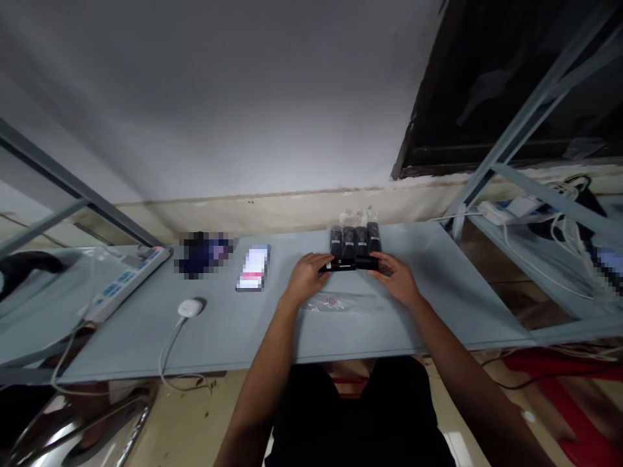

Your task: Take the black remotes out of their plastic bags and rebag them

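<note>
My left hand [307, 277] is closed around the left end of a slim black stick-shaped item [342, 265] with a small white label. My right hand [398, 277] grips the outer end of a short black cylinder [366, 262]. The two black pieces lie in line just above the table, and whether they are joined I cannot tell. Right behind them stand several black items in clear plastic bags [361, 240], side by side. A flat clear plastic bag [335, 302] with a small red mark lies between my forearms.
A phone [253, 267] with a lit screen lies on the grey table [341, 337] to the left. Nearer is a white round charger [189, 307] with a cable. A power strip [129, 282] runs along the left side. Metal frames [506, 143] rise at both ends before the wall.
</note>
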Demonstrator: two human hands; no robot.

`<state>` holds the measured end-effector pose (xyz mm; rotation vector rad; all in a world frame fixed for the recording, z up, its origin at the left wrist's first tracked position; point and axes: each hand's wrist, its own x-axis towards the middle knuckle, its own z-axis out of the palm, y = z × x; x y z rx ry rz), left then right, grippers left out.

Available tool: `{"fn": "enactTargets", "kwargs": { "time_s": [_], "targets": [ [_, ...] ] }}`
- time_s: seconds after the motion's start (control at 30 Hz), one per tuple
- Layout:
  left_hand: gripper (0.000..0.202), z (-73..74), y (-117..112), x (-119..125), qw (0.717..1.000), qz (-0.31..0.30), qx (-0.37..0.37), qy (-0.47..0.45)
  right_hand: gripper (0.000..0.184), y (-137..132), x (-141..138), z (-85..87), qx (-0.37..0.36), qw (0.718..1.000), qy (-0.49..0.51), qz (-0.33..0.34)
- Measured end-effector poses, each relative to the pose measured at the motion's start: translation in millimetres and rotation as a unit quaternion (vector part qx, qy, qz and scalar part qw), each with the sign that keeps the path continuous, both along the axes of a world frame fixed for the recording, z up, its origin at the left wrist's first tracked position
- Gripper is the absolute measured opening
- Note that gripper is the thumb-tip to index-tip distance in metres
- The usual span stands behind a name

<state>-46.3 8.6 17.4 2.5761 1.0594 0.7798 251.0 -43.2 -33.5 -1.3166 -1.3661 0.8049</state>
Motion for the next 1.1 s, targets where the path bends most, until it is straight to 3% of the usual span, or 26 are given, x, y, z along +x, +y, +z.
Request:
{"fn": "enactTargets", "kwargs": {
  "time_s": [0.23,0.57,1.1],
  "targets": [
    [0.043,0.0,2,0,1.0,-0.004,0.009,-0.017,0.06,-1,-3,9.5,0.019,1.0,-0.002,-0.011],
    [0.042,2.1,-3,1,1.0,-0.004,0.003,-0.021,0.06,-1,3,2.1,0.018,0.998,-0.053,-0.002],
    [0.044,-7.4,-1,2,1.0,0.004,-0.007,-0.019,0.058,1,4,-6.4,0.025,0.997,-0.075,-0.006]
  ]
}}
